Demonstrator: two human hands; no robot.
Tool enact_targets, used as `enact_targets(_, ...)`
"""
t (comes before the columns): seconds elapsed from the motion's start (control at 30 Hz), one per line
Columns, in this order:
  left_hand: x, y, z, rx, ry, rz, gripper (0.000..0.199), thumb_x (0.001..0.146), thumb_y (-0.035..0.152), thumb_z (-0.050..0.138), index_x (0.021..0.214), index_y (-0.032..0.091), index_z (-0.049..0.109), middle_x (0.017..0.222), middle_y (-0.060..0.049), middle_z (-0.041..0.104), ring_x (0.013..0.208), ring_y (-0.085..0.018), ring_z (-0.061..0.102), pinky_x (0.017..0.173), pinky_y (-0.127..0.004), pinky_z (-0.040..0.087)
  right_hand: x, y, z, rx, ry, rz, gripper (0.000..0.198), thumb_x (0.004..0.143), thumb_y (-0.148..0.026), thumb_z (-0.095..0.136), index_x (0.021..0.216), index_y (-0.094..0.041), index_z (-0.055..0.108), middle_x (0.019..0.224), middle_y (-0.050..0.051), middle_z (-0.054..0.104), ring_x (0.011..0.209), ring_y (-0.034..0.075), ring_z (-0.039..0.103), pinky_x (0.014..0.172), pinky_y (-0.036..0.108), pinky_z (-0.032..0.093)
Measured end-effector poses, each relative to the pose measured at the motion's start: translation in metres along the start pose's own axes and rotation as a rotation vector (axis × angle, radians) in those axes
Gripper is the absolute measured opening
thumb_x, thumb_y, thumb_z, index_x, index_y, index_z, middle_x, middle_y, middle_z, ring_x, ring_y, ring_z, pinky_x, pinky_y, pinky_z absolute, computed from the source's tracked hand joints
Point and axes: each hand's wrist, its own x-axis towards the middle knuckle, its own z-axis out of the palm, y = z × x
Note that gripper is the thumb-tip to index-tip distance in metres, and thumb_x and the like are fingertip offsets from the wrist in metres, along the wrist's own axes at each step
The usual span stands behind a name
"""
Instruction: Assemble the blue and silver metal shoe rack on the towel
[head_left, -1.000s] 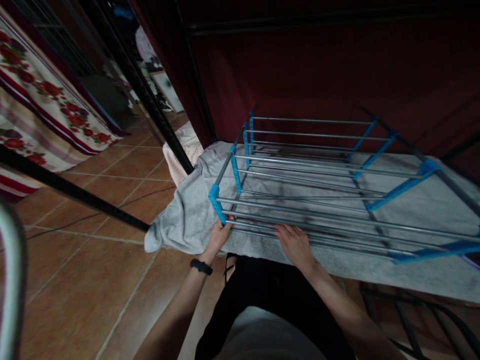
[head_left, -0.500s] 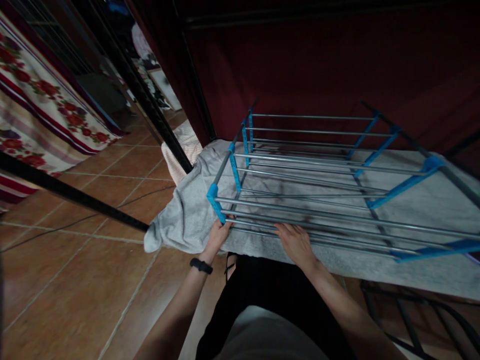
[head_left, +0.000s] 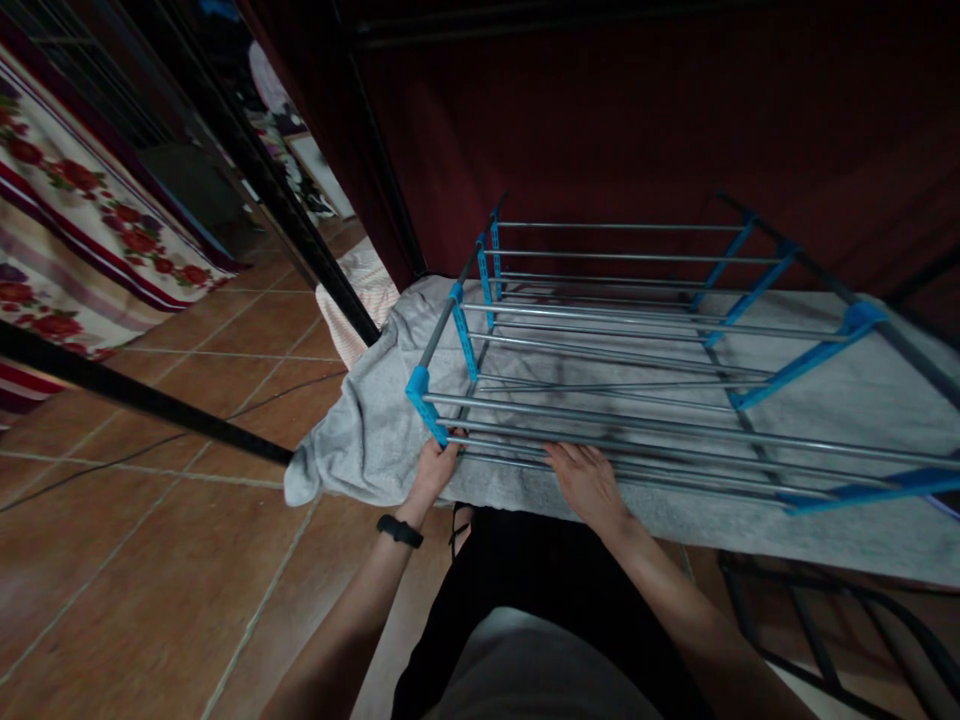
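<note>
A rack (head_left: 600, 316) of grey metal rods joined by blue plastic brackets lies on a grey cloth (head_left: 364, 430) in front of me. At its near left corner, beside a blue bracket (head_left: 427, 405), my left hand (head_left: 435, 466) is closed around the lower frame. A dark band (head_left: 400, 531) circles that wrist. Farther right along the near side, my right hand (head_left: 587, 482) has its fingers bent over the lowest front rods. Its thumb is hidden, and so are the fingertips of my left hand.
Behind the rack rises a dark red panel (head_left: 585, 130). Black metal posts (head_left: 142, 395) cross the left side, near a floral curtain (head_left: 112, 220). A cable (head_left: 247, 408) runs over the tiled floor (head_left: 150, 560). Black metal bars (head_left: 817, 630) stand at lower right.
The view has shifted a little, so the rack and surroundings appear slightly farther left and higher. Both hands keep their places on the rack.
</note>
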Motion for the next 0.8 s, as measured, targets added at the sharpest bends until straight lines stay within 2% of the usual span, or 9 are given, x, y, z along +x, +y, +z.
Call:
enact_targets(0.23,-0.002,0.008,-0.003,0.048,0.002,-0.018,0.040,0.073,0.058,0.054,0.073,0.020,0.069,0.081,-0.006,0.075,0.088,-0.027,0.067,0.086,-0.037,0.051,0.002,-0.004,-0.001,0.023,0.013,0.025,0.023,0.102,-0.026,0.047,0.114,-0.022,0.066,0.106,0.006,0.072,0.094,0.020,0.064,0.086,0.034,0.043)
enact_targets(0.3,-0.002,0.014,-0.005,0.053,-0.003,-0.016,0.044,0.069,0.062,0.055,0.077,0.021,0.070,0.084,-0.007,0.076,0.095,-0.031,0.067,0.091,-0.042,0.050,0.001,-0.007,-0.005,0.011,0.027,0.016,0.024,0.102,-0.026,0.048,0.119,-0.021,0.063,0.107,0.006,0.071,0.096,0.020,0.063,0.089,0.035,0.043)
enact_targets(0.4,0.004,0.015,-0.009,0.045,-0.049,0.004,0.049,0.064,0.066,0.058,0.081,0.021,0.069,0.087,-0.008,0.077,0.103,-0.036,0.065,0.098,-0.050,0.047,-0.006,-0.012,-0.007,0.004,0.107,-0.059,0.035,0.100,-0.026,0.050,0.135,-0.020,0.052,0.120,0.009,0.066,0.105,0.020,0.059,0.094,0.036,0.043)
enact_targets(0.47,0.010,0.010,-0.011,0.066,-0.086,0.016,0.049,0.065,0.064,0.059,0.088,0.022,0.069,0.096,-0.008,0.076,0.107,-0.035,0.065,0.102,-0.049,0.046,-0.014,-0.016,-0.004,0.019,0.141,-0.109,0.035,0.100,-0.022,0.049,0.135,-0.020,0.052,0.126,0.009,0.063,0.108,0.019,0.056,0.096,0.036,0.042)
enact_targets(0.53,0.012,0.002,-0.011,0.073,-0.079,0.052,0.047,0.065,0.060,0.062,0.092,0.022,0.066,0.101,-0.008,0.075,0.107,-0.033,0.065,0.100,-0.046,0.048,-0.023,-0.019,0.002,0.040,0.106,-0.112,0.031,0.099,-0.022,0.049,0.130,-0.020,0.055,0.122,0.008,0.064,0.106,0.019,0.056,0.093,0.034,0.044)
enact_targets(0.6,0.009,-0.007,-0.011,0.116,-0.037,0.053,0.045,0.064,0.057,0.062,0.092,0.023,0.063,0.100,-0.009,0.074,0.101,-0.033,0.066,0.093,-0.045,0.051,-0.029,-0.020,0.010,0.057,0.043,-0.042,0.029,0.099,-0.023,0.048,0.127,-0.019,0.055,0.123,0.008,0.063,0.106,0.019,0.056,0.093,0.035,0.045)
enact_targets(0.73,0.004,-0.020,-0.011,0.271,-0.059,-0.008,0.027,0.063,0.049,0.058,0.077,0.027,0.058,0.072,-0.006,0.070,0.078,-0.033,0.067,0.072,-0.044,0.053,-0.025,-0.012,0.029,0.064,-0.069,0.098,0.026,0.098,-0.023,0.050,0.123,-0.017,0.057,0.121,0.010,0.063,0.109,0.023,0.056,0.100,0.039,0.044)
enact_targets(0.8,0.004,-0.020,-0.012,0.325,-0.038,0.007,0.022,0.064,0.047,0.056,0.074,0.028,0.056,0.067,-0.005,0.069,0.076,-0.033,0.067,0.067,-0.043,0.051,-0.015,-0.007,0.038,0.055,-0.128,0.123,0.024,0.097,-0.019,0.050,0.119,-0.016,0.059,0.118,0.010,0.064,0.109,0.023,0.057,0.101,0.040,0.044)
